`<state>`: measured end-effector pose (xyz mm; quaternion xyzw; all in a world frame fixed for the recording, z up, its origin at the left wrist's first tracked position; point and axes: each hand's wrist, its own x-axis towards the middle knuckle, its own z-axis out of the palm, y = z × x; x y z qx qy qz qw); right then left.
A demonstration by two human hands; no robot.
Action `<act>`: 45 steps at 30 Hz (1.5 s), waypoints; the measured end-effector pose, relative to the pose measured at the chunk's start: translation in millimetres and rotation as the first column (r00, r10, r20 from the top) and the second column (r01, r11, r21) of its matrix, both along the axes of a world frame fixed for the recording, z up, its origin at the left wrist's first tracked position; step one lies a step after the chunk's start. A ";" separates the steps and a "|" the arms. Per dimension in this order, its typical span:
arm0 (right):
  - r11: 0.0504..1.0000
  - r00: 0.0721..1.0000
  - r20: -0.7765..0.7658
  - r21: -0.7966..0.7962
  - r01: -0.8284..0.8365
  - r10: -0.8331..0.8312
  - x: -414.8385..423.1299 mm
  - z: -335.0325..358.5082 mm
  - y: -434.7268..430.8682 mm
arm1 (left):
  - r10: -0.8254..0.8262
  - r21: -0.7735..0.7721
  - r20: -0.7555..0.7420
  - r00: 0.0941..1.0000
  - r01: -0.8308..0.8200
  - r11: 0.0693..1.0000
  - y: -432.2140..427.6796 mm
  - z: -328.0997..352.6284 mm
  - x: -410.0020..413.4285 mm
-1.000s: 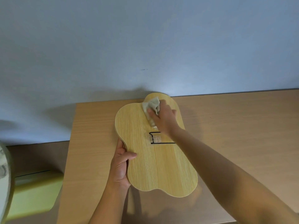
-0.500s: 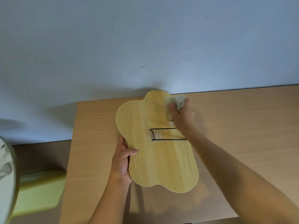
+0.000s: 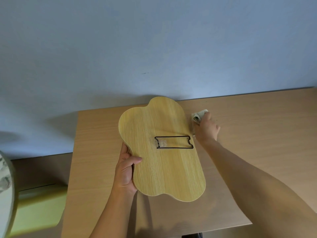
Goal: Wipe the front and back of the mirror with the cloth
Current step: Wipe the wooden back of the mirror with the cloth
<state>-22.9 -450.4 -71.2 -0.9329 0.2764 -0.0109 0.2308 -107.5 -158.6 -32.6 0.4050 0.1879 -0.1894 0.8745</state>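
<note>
The mirror shows its wavy-edged wooden back, with a black wire stand folded flat across its middle. It is tilted over the wooden table, its glass side hidden underneath. My left hand grips its left edge, thumb on the wood. My right hand is off the mirror, just right of its upper right edge, low over the table top. Its fingers are closed on a small crumpled whitish cloth.
A blue-grey wall rises directly behind the table. Left of the table stands a yellow-green box-like object on the floor, and a pale round object cuts in at the left frame edge. The table's front edge runs near my right forearm.
My right hand has swept the cloth rightward from the top of the mirror's back, off its right edge, and down beside it on the table. The left hand keeps its grip.
</note>
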 end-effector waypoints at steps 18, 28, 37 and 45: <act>0.938 0.981 0.110 0.291 -0.188 0.162 -71.8 9.8 57.8 | 0.034 -0.032 -0.007 0.999 -0.035 0.999 -2.8 0.9 -2.9; 0.938 0.972 0.233 0.328 -0.116 0.038 -65.9 46.9 38.5 | 0.028 -0.024 -0.007 1.000 -0.028 0.999 -3.9 1.3 -3.0; 0.843 0.932 0.291 0.427 -0.327 0.214 -72.1 46.3 99.3 | 0.032 -0.023 -0.006 0.999 -0.032 0.999 -6.2 2.3 -4.3; 0.982 0.999 -0.029 0.186 -0.015 0.021 -75.1 5.0 9.6 | 0.023 -0.017 -0.009 1.000 -0.023 1.000 -4.9 3.6 -3.6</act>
